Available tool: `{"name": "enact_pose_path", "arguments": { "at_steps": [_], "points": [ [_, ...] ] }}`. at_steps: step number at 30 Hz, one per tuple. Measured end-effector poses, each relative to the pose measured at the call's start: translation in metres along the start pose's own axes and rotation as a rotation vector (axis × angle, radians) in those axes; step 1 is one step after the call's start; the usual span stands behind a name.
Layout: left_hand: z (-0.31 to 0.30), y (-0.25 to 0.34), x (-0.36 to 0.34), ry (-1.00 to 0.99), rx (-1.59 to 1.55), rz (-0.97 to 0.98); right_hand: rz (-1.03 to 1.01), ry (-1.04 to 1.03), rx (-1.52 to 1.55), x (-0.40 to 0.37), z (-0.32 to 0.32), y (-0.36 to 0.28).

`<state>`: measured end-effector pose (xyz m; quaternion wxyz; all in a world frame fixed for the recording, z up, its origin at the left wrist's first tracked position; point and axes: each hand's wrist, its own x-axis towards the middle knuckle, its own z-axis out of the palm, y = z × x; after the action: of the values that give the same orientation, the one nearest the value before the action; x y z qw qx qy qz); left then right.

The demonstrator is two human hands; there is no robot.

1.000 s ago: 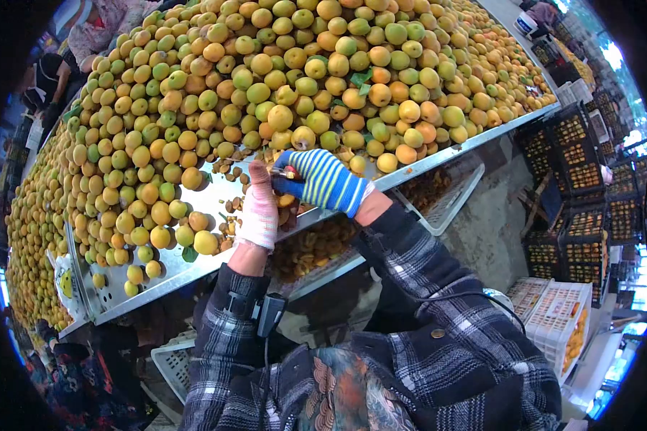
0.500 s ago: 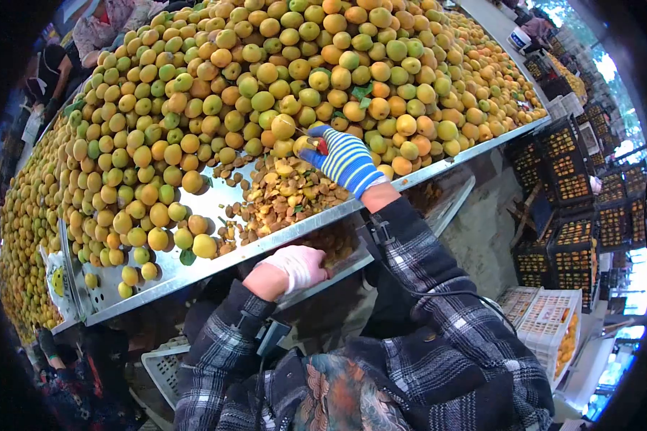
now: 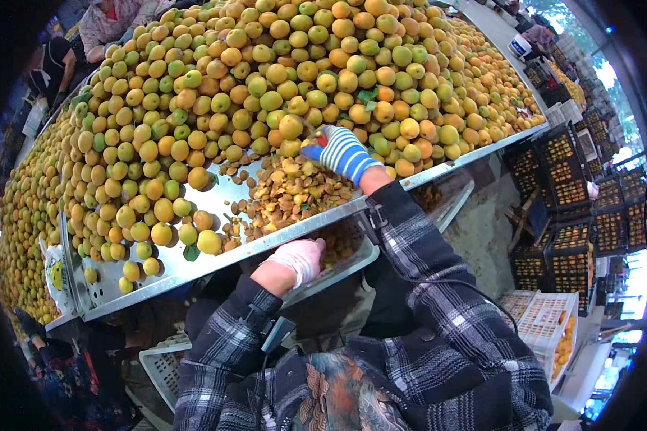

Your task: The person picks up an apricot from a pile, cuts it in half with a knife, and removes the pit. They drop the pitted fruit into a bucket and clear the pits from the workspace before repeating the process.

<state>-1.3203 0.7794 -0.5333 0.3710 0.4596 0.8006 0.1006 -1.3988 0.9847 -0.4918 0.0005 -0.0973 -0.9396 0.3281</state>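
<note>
My right hand (image 3: 346,156), in a blue, white and yellow striped glove, is closed around a knife with a red handle (image 3: 321,141). Its thin blade points up and left beside a yellow apricot (image 3: 290,127) on the heap. Just below lies a pile of cut apricot pieces and stones (image 3: 291,188) on the metal table (image 3: 194,274). My left hand (image 3: 295,261), in a pale pink and white glove, is below the table's front rim, over a crate (image 3: 352,264) with brownish pieces in it. The rim hides its fingertips, so what they hold cannot be seen.
A large heap of apricots (image 3: 216,86) covers most of the table. A white crate (image 3: 167,370) stands low on my left, and another white crate (image 3: 546,327) holding fruit is on the right. Black crates (image 3: 561,172) are stacked behind it. Other people (image 3: 54,65) are around the table.
My left hand has moved slightly up and right, further under the table rim. My right hand stays by the same apricot with the knife. The view has shifted slightly.
</note>
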Motion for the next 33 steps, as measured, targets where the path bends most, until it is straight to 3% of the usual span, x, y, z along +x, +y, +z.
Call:
{"name": "enact_pose_path", "arguments": {
  "at_steps": [2,4,5,6,7,9,11,13,15,17,18,19,21,23,26,31,33],
  "points": [
    [-0.008,0.004,-0.006,-0.005,-0.015,0.018,0.215,-0.012,0.454,-0.006,-0.001,0.003],
    [-0.023,0.005,-0.014,-0.011,-0.025,0.037,0.234,-0.086,0.590,-0.017,-0.007,0.007],
    [-0.036,0.002,-0.020,-0.020,-0.220,0.093,0.281,-0.148,0.635,-0.026,-0.016,-0.001],
    [-0.050,0.002,-0.027,-0.031,-0.415,0.146,0.184,-0.134,0.744,-0.038,-0.023,-0.013],
    [-0.068,0.006,-0.035,0.085,-0.553,0.088,0.188,-0.130,0.749,-0.046,-0.028,-0.020],
    [-0.066,0.000,-0.023,0.786,-0.842,0.068,0.226,-0.180,0.731,-0.056,-0.033,-0.027],
    [-0.068,-0.001,-0.017,0.892,-0.944,0.098,0.226,-0.174,0.784,-0.063,-0.027,-0.031],
    [-0.071,0.006,-0.015,1.000,-0.882,0.260,0.111,-0.238,0.841,-0.068,-0.021,-0.034],
    [-0.068,0.000,-0.009,0.978,-0.789,0.275,0.149,-0.335,0.877,-0.079,-0.025,-0.044],
    [-0.070,-0.005,-0.004,0.936,-1.208,0.378,0.172,-0.302,0.937,-0.080,-0.022,-0.045],
    [-0.075,-0.004,-0.009,0.836,-1.454,0.449,0.124,-0.217,1.023,-0.080,-0.018,-0.040],
    [-0.077,-0.004,-0.009,0.862,-1.569,0.459,0.042,0.065,0.755,-0.077,-0.006,-0.033],
    [-0.080,-0.008,-0.009,0.761,-1.768,0.604,-0.003,0.228,0.627,-0.079,-0.001,-0.024],
    [-0.079,-0.005,-0.008,0.747,-1.795,0.689,-0.160,0.323,0.585,-0.093,-0.005,-0.023],
    [-0.080,0.008,-0.013,0.684,-1.838,0.639,-0.301,0.277,0.422,-0.126,-0.034,-0.047],
    [-0.073,0.047,-0.017,0.563,-1.751,0.618,-0.285,0.393,-0.060,-0.171,-0.042,-0.034],
    [-0.065,0.071,-0.015,0.540,-1.705,0.613,-0.249,0.397,-0.113,-0.197,-0.053,-0.027]
  ]
}}
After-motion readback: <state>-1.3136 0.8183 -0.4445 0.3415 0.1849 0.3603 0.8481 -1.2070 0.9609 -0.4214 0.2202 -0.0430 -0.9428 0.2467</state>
